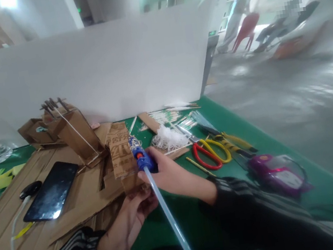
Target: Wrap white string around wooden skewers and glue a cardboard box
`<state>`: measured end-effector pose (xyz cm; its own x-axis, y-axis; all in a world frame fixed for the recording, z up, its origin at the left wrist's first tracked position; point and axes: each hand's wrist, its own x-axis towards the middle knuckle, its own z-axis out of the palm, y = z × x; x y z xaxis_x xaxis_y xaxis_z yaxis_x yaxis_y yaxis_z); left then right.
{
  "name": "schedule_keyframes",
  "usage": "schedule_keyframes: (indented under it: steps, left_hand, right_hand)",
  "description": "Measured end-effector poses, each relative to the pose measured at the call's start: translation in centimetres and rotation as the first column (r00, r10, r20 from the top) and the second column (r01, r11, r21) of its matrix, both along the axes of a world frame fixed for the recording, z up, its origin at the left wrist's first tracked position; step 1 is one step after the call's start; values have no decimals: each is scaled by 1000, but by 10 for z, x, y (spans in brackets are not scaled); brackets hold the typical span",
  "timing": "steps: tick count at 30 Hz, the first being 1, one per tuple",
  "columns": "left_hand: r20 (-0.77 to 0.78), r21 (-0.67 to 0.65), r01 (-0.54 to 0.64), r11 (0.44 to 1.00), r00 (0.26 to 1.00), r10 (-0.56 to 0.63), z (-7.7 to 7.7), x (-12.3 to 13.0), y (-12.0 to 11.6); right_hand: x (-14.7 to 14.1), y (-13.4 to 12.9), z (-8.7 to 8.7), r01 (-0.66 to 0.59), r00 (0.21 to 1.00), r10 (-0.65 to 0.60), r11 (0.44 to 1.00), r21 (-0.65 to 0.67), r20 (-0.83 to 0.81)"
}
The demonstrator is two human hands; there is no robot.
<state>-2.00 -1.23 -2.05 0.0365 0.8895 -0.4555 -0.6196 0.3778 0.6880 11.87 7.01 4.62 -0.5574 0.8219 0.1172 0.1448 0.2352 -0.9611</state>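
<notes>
In my right hand (167, 171) is a blue hot glue gun (142, 158), fingers wrapped round its body, nozzle pointing away from me. A long clear glue stick (171, 218) sticks out of its back toward me. The gun's front lies against the right edge of a printed cardboard piece (120, 150). Below that piece, my left hand (138, 208) has its fingers curled at the cardboard's near end and appears to grip it; part of the fingers is hidden. Left of it a folded cardboard structure (75, 134) stands with dark sticks on top and a white stick along its side.
On the green table (232, 123) lie scissors (211, 153), pliers (234, 140), a purple tape measure (278, 175), tangled glue strands (170, 137) and cotton swabs (162, 117). A phone (51, 192) and black mouse (30, 189) rest on flat cardboard. A white partition (99, 72) stands behind.
</notes>
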Motion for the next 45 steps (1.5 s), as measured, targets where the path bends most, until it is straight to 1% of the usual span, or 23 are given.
schedule_keyframes:
  steps: [3,5,8,10,12,14,15,16,18,20,21,23,25,26,28,30,32,34,36,38,40,43,45]
  left_hand:
    - [0,-38,31,999,1000,-31,0,-3,-4]
    - [-35,-56,68,996,997,-70,1,-3,-6]
    - [-129,-70,117,991,984,-125,0,-3,-6]
    - [-195,-50,156,986,967,-163,-1,-4,-6]
    - [-295,-7,222,975,931,-214,-1,-8,-8]
    - [-452,30,300,954,855,-254,2,-15,-12]
    - [-544,35,326,945,799,-255,5,-20,-15]
    - [-629,33,336,941,739,-242,9,-25,-19]
    - [-749,26,308,951,636,-186,18,-34,-27]
    - [-802,26,256,966,582,-133,26,-42,-33]
    - [-826,31,250,968,552,-116,28,-44,-35]
    - [-868,60,275,960,488,-85,29,-46,-38]
    - [-894,97,307,947,445,-53,26,-44,-39]
    - [-897,112,303,947,441,-35,23,-43,-40]
    - [-886,117,253,960,464,-15,16,-39,-42]
    - [-864,100,178,979,504,-4,8,-35,-46]
    - [-839,108,103,989,544,35,2,-31,-48]
    - [-805,134,37,990,587,87,-1,-28,-49]
    - [-760,133,-3,991,642,104,-3,-25,-47]
    - [-720,100,-9,995,689,79,-3,-23,-44]
    - [-697,69,11,998,716,40,-3,-23,-41]
    - [-687,64,24,998,726,26,-5,-23,-39]
    - [-697,95,22,995,715,51,-6,-21,-39]
  right_hand:
    - [6,-1,-4,38,998,-39,999,-14,-58]
    - [13,3,-9,71,995,-75,996,-52,-68]
    - [22,10,-13,134,990,-140,976,-172,-25]
    - [25,13,-13,165,986,-164,955,-247,24]
    - [25,12,-12,172,985,-161,947,-270,64]
    - [25,10,-10,151,988,-135,956,-252,77]
    - [24,8,-10,130,991,-118,962,-239,66]
    - [24,6,-10,106,994,-96,968,-228,52]
    - [24,3,-12,67,998,-66,971,-231,11]
    - [23,0,-14,31,998,-45,962,-272,-45]
    - [22,-1,-16,14,997,-37,955,-296,-72]
    - [21,-4,-16,-15,995,-18,949,-316,-101]
    - [20,-8,-14,-21,997,-2,958,-286,-82]
    - [20,-10,-13,-19,998,1,965,-262,-70]
    - [20,-13,-10,-24,998,9,974,-227,-66]
    - [19,-16,-10,-39,997,23,975,-220,-75]
    - [19,-17,-10,-46,997,30,972,-229,-71]
    - [19,-18,-12,-48,997,33,969,-243,-67]
    - [18,-18,-15,-37,997,19,967,-254,-71]
    - [17,-18,-19,-28,997,9,967,-254,-76]
    - [16,-17,-23,-23,996,0,966,-258,-89]
    - [17,-15,-29,-27,995,-2,960,-279,-102]
    - [17,-15,-32,-29,995,-1,959,-281,-104]
